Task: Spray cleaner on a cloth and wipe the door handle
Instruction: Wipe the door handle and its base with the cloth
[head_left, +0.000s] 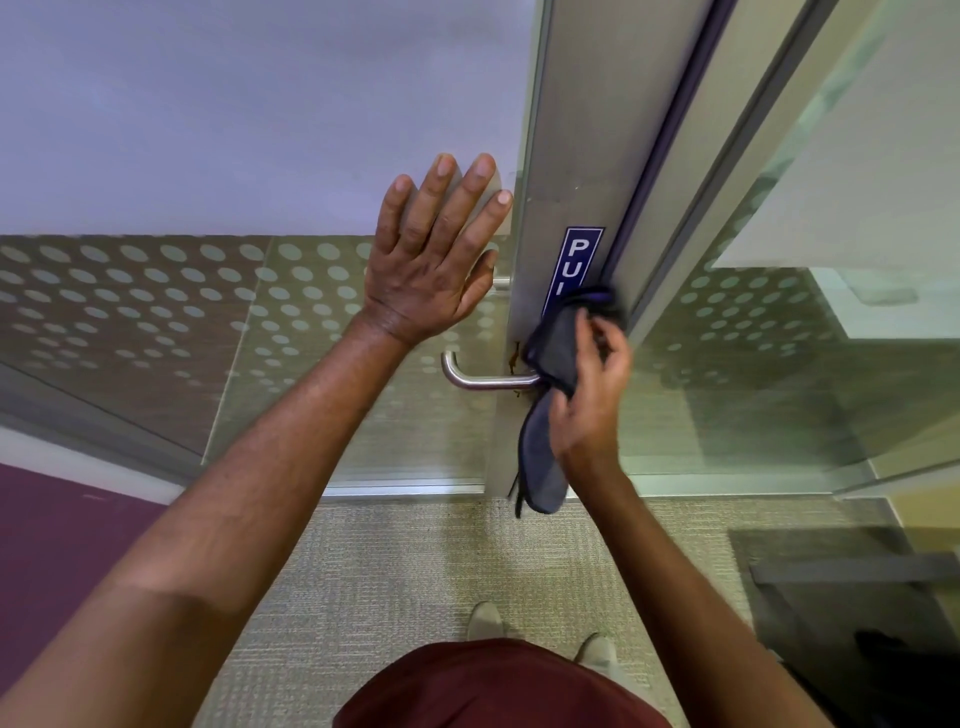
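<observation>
A steel lever door handle (480, 378) juts from the metal stile of a glass door (561, 156). My right hand (592, 395) holds a dark grey cloth (556, 353) against the handle's base at the stile; the cloth's lower end hangs down below the hand. My left hand (436, 254) lies flat, fingers spread, against the door's frosted glass just above the handle. No spray bottle is in view.
A blue sign (574, 265) beginning "PU" is on the stile above the cloth, partly covered by it. The glass has a dotted frosted band (156, 301). Beige carpet (415, 561) lies below, with a purple patch at left. My shoes (485, 621) stand near the door.
</observation>
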